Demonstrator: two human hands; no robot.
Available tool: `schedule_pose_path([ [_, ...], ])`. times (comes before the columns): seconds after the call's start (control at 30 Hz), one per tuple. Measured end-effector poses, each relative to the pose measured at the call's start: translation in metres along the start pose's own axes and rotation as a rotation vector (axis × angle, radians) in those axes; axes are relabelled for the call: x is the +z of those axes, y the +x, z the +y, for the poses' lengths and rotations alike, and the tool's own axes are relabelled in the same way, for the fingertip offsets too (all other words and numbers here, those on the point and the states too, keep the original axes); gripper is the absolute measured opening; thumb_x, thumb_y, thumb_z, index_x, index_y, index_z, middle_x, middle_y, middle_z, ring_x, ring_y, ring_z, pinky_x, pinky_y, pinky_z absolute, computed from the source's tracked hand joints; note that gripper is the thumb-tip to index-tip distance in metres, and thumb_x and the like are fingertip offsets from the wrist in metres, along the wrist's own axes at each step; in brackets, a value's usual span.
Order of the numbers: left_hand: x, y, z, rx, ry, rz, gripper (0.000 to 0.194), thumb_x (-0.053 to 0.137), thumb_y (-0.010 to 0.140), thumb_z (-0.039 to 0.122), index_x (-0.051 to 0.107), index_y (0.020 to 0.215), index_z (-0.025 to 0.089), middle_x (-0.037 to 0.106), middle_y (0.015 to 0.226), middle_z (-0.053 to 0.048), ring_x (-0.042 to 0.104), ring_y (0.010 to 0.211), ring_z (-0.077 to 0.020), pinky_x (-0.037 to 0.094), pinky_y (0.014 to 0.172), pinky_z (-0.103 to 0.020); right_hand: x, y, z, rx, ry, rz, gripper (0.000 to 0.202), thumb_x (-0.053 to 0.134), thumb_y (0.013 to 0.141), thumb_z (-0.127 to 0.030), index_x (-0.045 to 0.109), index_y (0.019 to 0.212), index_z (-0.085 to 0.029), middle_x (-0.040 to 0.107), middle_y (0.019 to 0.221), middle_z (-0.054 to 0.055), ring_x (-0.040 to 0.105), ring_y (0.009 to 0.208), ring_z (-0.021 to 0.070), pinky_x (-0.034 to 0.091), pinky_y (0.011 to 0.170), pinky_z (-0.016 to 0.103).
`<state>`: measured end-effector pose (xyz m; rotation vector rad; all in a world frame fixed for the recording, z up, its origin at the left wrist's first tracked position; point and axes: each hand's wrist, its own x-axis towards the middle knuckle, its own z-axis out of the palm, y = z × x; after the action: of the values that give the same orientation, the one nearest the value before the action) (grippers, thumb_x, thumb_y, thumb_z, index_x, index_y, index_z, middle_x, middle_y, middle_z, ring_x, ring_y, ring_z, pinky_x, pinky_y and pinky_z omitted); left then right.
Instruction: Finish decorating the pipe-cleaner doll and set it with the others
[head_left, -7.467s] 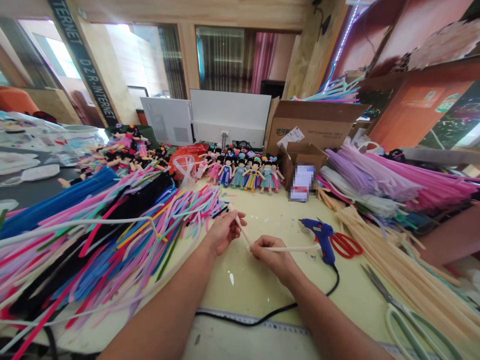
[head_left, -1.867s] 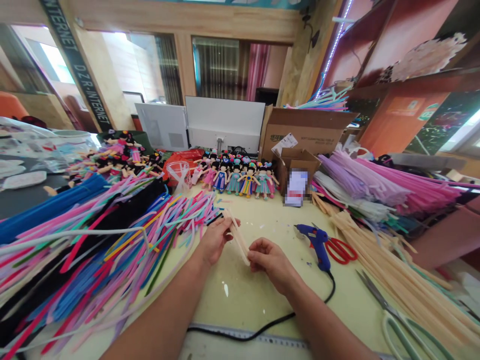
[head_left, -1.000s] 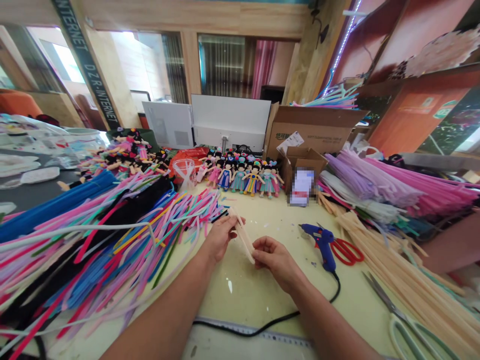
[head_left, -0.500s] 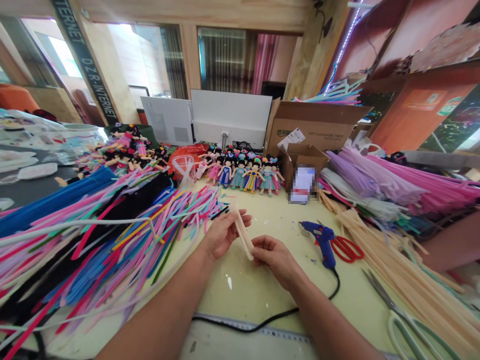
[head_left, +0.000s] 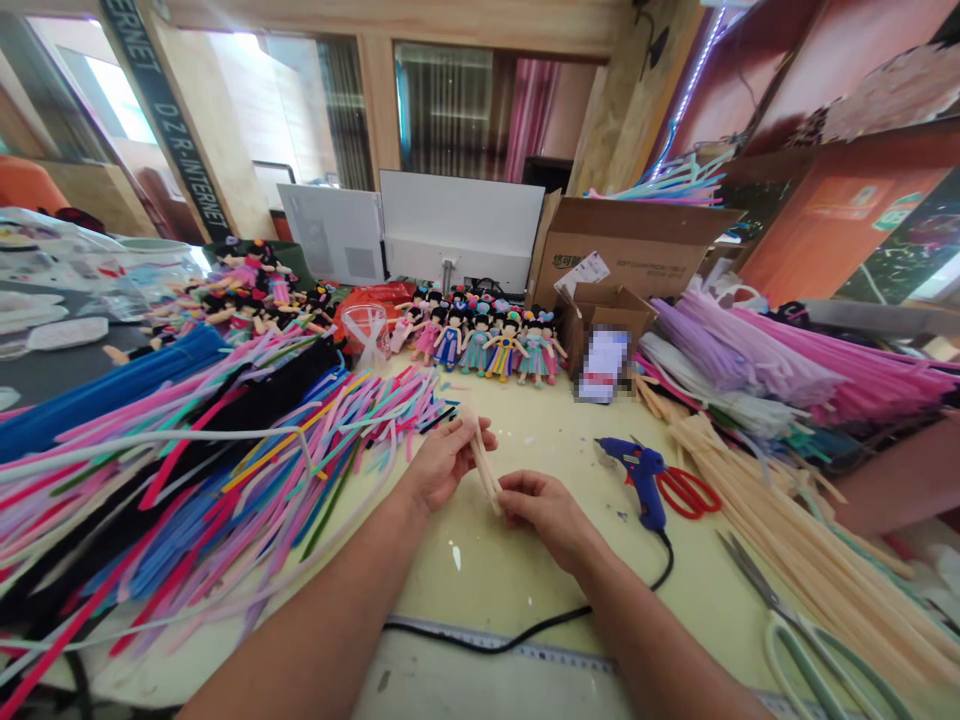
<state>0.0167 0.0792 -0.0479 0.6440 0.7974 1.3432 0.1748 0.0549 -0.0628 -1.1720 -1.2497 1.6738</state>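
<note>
A folded bundle of cream pipe cleaners (head_left: 484,466) is held at a slant over the middle of the pale green table. My left hand (head_left: 448,462) is closed around its upper end, fingers behind and thumb in front. At the lower end, my right hand (head_left: 534,505) pinches the bundle between thumb and fingertips. To the right of my hands lies a blue glue gun (head_left: 639,475), its black cord running toward the front edge. Red-handled scissors (head_left: 688,493) rest beside the gun.
Colourful pipe cleaners (head_left: 285,470) cover the left side. Small dolls (head_left: 480,340) stand in rows at the back, before a white monitor (head_left: 461,228) and a cardboard box (head_left: 619,250). Large scissors (head_left: 780,605) and long cream stems (head_left: 795,540) lie at right.
The lower end of the cream bundle has shifted slightly up and left, with my right hand still pinching it. The whole view has moved a little.
</note>
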Motion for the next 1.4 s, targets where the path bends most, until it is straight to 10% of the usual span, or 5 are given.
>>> schedule_pose_path([
  [0.73, 0.007, -0.005, -0.007, 0.049, 0.005, -0.089, 0.019, 0.073, 0.075, 0.029, 0.061, 0.075, 0.015, 0.054, 0.057, 0.004, 0.056, 0.057, -0.0103, 0.046, 0.064, -0.025, -0.003, 0.004, 0.010, -0.015, -0.074, -0.038, 0.018, 0.071, 0.061, -0.028, 0.059, 0.068, -0.017, 0.057, 0.054, -0.005, 0.047, 0.048, 0.0080, 0.037, 0.050, 0.023],
  [1.2, 0.011, -0.008, -0.009, 0.066, 0.096, -0.052, 0.025, 0.074, 0.072, 0.037, 0.060, 0.075, 0.017, 0.074, 0.074, -0.006, 0.067, 0.076, -0.0173, 0.047, 0.079, -0.031, 0.005, 0.003, 0.011, -0.213, -0.307, -0.002, 0.030, 0.056, 0.079, -0.049, 0.060, 0.082, -0.020, 0.050, 0.060, -0.003, 0.044, 0.052, 0.0114, 0.035, 0.050, 0.025],
  [1.4, 0.019, -0.015, -0.016, 0.004, 0.159, -0.085, 0.027, 0.072, 0.074, 0.040, 0.059, 0.079, 0.016, 0.075, 0.079, -0.007, 0.062, 0.057, -0.0140, 0.041, 0.053, -0.024, 0.010, -0.003, 0.011, -0.292, -0.524, 0.024, 0.027, 0.047, 0.088, -0.044, 0.055, 0.077, -0.021, 0.061, 0.068, 0.001, 0.052, 0.059, 0.0139, 0.037, 0.057, 0.026],
])
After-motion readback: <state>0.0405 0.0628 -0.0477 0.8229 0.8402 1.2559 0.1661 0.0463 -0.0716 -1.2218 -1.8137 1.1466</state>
